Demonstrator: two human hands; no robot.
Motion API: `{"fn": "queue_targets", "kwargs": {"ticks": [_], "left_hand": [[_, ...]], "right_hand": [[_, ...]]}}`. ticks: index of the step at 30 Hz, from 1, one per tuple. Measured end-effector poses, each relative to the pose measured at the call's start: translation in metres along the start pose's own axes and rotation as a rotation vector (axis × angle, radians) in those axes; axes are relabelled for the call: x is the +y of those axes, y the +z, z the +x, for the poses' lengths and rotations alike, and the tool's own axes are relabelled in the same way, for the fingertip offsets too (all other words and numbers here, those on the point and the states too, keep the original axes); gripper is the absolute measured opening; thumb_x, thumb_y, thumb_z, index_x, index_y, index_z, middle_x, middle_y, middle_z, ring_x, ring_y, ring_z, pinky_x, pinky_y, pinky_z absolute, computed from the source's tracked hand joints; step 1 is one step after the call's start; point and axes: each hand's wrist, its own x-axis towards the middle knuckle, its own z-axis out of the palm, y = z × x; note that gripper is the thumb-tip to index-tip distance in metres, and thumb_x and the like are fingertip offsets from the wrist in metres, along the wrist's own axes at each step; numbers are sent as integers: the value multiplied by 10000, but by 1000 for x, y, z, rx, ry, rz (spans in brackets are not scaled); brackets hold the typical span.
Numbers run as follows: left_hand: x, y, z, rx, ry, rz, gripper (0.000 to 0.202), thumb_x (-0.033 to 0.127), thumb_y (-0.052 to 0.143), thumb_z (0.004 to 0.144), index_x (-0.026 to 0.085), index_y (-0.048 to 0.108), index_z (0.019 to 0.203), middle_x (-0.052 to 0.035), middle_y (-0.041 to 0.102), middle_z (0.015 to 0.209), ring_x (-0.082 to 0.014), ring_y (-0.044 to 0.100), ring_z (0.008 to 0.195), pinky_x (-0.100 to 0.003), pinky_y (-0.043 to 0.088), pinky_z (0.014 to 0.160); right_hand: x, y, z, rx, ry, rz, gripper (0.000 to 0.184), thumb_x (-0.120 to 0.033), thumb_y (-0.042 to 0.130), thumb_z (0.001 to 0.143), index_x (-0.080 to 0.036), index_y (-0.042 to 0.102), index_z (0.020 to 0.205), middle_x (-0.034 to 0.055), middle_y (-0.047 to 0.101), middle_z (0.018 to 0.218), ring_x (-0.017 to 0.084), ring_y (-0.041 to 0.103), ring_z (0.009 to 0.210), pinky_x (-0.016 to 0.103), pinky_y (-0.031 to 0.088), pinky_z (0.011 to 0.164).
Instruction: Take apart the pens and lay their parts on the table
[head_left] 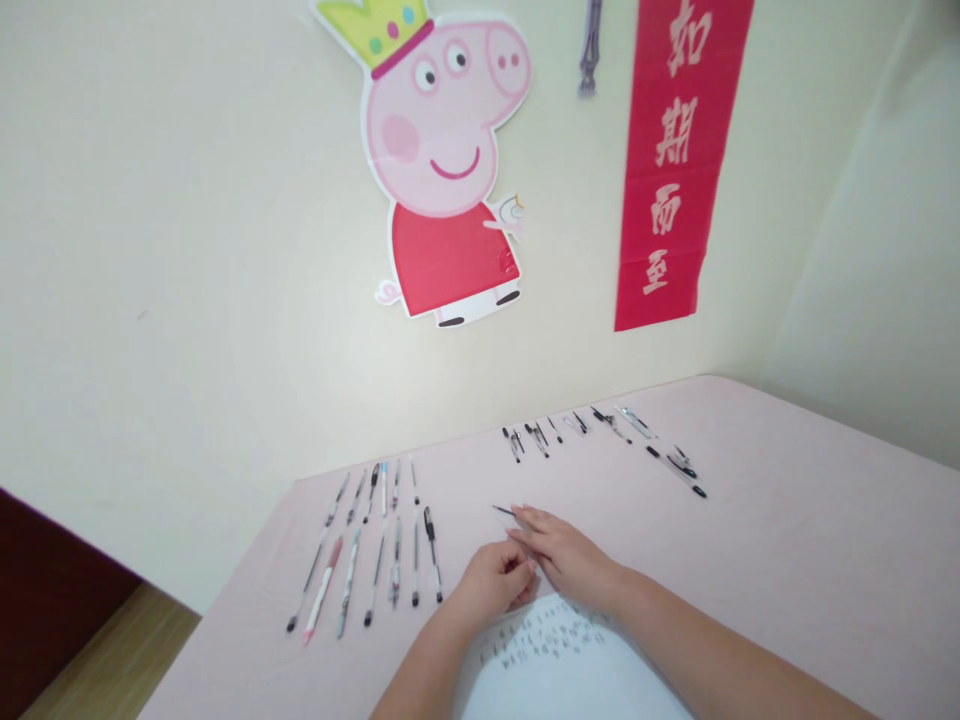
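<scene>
My right hand (559, 548) is low over the table, fingers bent forward and together. A slim dark pen part (503, 510), perhaps a refill, sticks out to the left from its fingertips. My left hand (496, 576) is curled closed against the right one; whatever its fingers hold, if anything, is hidden. Just below both hands is a white sheet of paper (562, 675) with rows of handwritten marks. Left of my hands, pens stand in two rough rows, among them a black-capped pen (433, 550) and a pink-and-white pen (324, 590).
Toward the back lie several dismantled pen parts (536, 438), a clear barrel (634, 420) and a long black-ended pen (676, 472). The pink tablecloth (787, 540) meets a wall bearing a cartoon pig cutout (454, 255) and a red banner (675, 170).
</scene>
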Motion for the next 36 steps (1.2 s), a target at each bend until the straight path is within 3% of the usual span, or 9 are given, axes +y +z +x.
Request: {"fn": "queue_targets", "kwargs": {"ticks": [5, 9, 16, 21, 28, 36], "left_hand": [[-2, 0, 1, -10, 35, 29, 282, 404, 585, 688, 183, 475, 551, 27, 498, 466, -76, 380, 403, -205, 259, 411], [-4, 0, 1, -13, 43, 57, 269, 395, 543, 715, 190, 456, 563, 28, 498, 471, -78, 382, 402, -205, 268, 407], [-5, 1, 2, 8, -7, 58, 262, 399, 556, 703, 189, 465, 577, 26, 502, 468, -84, 400, 408, -197, 278, 397], [-5, 1, 2, 6, -9, 63, 272, 415, 547, 707, 185, 464, 587, 26, 497, 467, -76, 386, 405, -194, 266, 397], [-8, -1, 4, -42, -9, 82, 280, 430, 522, 709, 179, 445, 612, 36, 494, 496, -62, 371, 411, -193, 256, 406], [-10, -2, 5, -36, -32, 136, 295, 448, 505, 717, 174, 453, 620, 28, 510, 508, -73, 413, 440, -199, 280, 423]], "right_hand": [[-2, 0, 1, -36, -10, 11, 396, -124, 454, 814, -200, 574, 1184, 79, 488, 1308, 207, 424, 1228, 394, 321, 1044], [0, 1, 0, -26, 24, -40, 411, -119, 451, 810, -179, 558, 1201, 87, 475, 1316, 210, 407, 1241, 394, 316, 1049], [24, -1, -5, 28, 175, -165, 443, -69, 423, 789, -147, 555, 1205, 104, 452, 1331, 219, 384, 1256, 406, 307, 1057], [51, -20, -13, 104, 325, -267, 500, 13, 396, 729, -66, 554, 1196, 163, 438, 1331, 231, 373, 1263, 396, 276, 1074], [97, -57, -28, 90, 496, -455, 514, 17, 364, 722, -9, 526, 1210, 194, 423, 1335, 237, 371, 1263, 371, 273, 1073], [129, -80, -43, 98, 570, -586, 531, -5, 356, 717, -81, 554, 1204, 133, 462, 1322, 225, 411, 1238, 363, 289, 1063]]}}
